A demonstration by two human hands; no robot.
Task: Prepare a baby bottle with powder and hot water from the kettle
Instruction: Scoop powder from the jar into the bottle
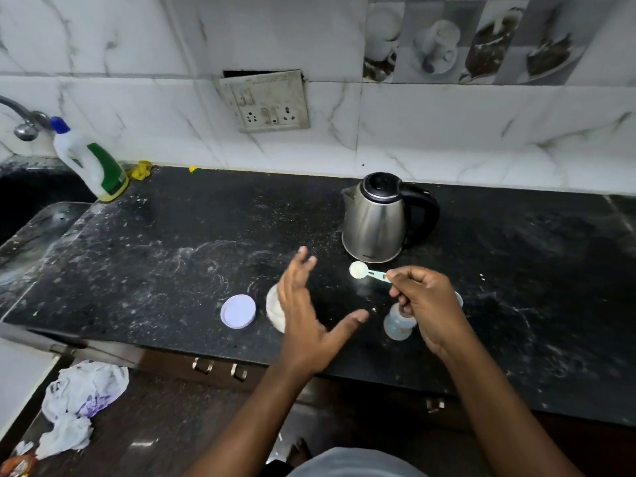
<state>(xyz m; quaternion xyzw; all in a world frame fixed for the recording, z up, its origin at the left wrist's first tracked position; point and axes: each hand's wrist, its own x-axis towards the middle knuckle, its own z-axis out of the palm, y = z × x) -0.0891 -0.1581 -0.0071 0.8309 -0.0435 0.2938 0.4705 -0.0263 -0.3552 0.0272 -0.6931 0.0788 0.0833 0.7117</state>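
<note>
My right hand [426, 304] pinches the handle of a small measuring scoop [364, 271] heaped with white powder, held level above the counter. Just below that hand stands the open baby bottle [397, 323], partly hidden by my fingers. My left hand [306, 311] hovers with straight spread fingers over the open powder container [274, 309], covering most of it. The container's round pale lid [238, 311] lies flat to its left. A steel kettle [375, 220] with a black lid and handle stands behind the scoop, lid closed.
The black stone counter [172, 253] is dusted with white smears. A white-and-green detergent bottle [93, 163] leans at the back left beside the sink [31, 201] and tap. A wall socket plate [268, 101] hangs above. Crumpled bags [82, 394] lie on the floor.
</note>
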